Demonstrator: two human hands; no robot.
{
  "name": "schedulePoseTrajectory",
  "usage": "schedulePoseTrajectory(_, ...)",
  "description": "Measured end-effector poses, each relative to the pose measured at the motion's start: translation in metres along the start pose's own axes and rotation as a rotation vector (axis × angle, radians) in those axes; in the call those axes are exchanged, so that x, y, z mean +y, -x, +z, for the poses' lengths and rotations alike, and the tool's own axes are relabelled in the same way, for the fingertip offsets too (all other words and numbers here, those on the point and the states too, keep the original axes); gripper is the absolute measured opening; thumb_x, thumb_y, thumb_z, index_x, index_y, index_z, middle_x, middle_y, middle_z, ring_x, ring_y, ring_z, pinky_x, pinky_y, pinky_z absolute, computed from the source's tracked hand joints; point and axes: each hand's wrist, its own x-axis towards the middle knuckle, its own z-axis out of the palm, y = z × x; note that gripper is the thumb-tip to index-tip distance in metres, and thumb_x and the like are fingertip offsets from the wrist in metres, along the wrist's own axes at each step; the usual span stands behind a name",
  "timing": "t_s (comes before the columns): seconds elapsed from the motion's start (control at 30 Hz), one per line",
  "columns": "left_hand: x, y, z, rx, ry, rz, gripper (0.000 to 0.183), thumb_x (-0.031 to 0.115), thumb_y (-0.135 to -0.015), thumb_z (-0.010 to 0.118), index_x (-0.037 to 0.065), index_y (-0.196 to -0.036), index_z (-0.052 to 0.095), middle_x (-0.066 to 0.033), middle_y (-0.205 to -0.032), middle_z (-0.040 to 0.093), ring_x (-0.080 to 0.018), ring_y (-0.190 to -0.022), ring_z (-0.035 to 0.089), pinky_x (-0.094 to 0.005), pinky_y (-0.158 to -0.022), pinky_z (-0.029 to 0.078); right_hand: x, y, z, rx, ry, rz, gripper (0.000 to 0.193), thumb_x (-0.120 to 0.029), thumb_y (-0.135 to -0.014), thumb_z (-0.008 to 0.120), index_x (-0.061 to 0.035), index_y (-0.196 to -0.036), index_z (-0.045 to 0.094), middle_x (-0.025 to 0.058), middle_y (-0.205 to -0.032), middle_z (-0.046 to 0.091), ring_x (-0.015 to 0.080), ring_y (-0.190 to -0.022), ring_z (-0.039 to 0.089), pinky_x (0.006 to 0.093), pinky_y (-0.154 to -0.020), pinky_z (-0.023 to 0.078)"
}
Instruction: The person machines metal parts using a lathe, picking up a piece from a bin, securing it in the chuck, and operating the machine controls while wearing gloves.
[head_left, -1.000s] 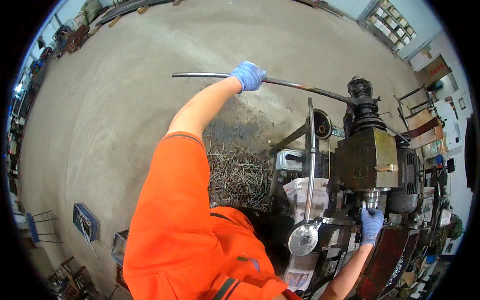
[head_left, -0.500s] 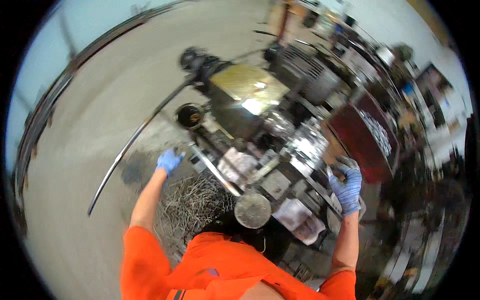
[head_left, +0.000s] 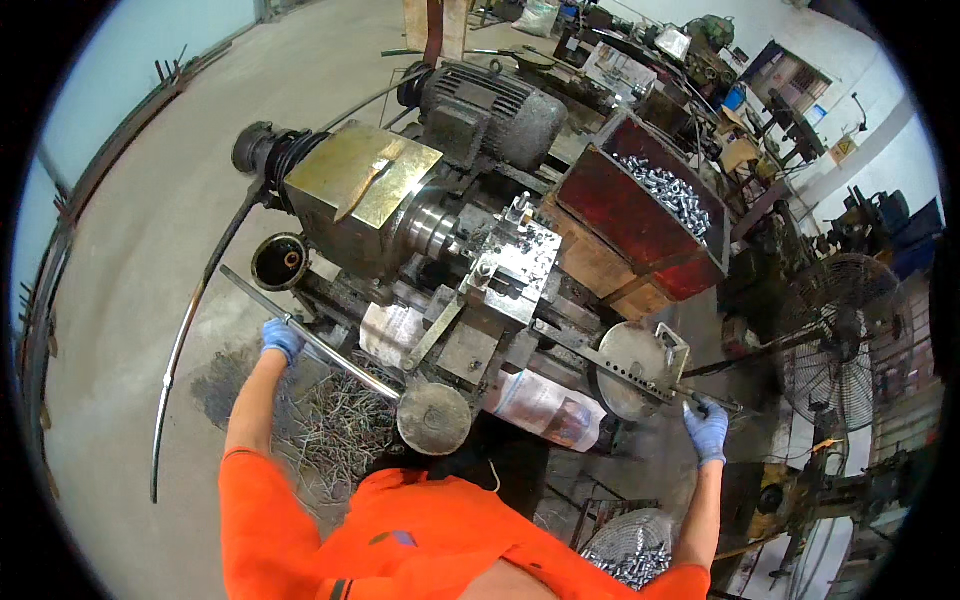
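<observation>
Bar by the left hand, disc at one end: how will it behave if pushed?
The bar is probably stiff: straight metal, no visible sag. It may swing around the disc rather than roll free, since one end meets it. It could be a bit slippery, given the smooth, shiny surface near the disc.

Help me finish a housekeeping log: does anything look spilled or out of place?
Yes: a tangle of thin metal scraps lies loose on the floor near the left hand, beside a dark stain. It looks untidy because the shiny metal parts sit contained in a red box.
</observation>
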Motion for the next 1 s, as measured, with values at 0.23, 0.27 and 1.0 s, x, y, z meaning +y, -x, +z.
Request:
schedulePoseTrajectory(0.23, -0.046, 0.023, -0.058, 0.139, 0.54, -0.312, 0.034, 0.037, -0.079, 0.06, 0.009, -0.098, 0.063, -0.014, -0.078, 0.065, -0.0278, -0.069, 0.064, -0.0381, -0.061, 0.05, 0.091, -0.044, 0.014, -0.4, 0.663, 0.116, 0.072, -0.049, -0.068, 0.065, -0.0086, -0.125, 0.046, 0.0137, -0.128, 0.047, 0.0302, -0.12, 0.042, 0.0416, -0.101, 0.031)
schedulePoseTrajectory(0.27, -0.044, 0.023, -0.071, 0.202, 0.737, -0.33, 0.034, 0.035, -0.08, 0.059, 0.007, -0.099, 0.063, -0.0137, -0.074, 0.064, -0.0256, -0.062, 0.062, -0.0363, -0.056, 0.049, 0.101, -0.042, 0.016, -0.361, 0.681, 0.126, 0.072, -0.048, -0.068, 0.066, -0.0111, -0.126, 0.045, 0.0125, -0.128, 0.048, 0.0294, -0.121, 0.041, 0.0402, -0.103, 0.029)
schedulePoseTrajectory(1.0, 0.026, -0.006, -0.116, 0.678, 1.564, -0.77, 0.02, 0.012, -0.074, 0.057, -0.007, -0.069, 0.054, -0.0141, -0.06, 0.057, -0.0216, -0.045, 0.055, -0.0344, -0.042, 0.045, 0.207, 0.318, 0.009, -0.078, 0.469, 0.841, 0.036, -0.033, -0.06, 0.068, -0.0004, -0.076, 0.065, 0.0229, -0.08, 0.063, 0.0374, -0.08, 0.061, 0.0409, -0.075, 0.049)
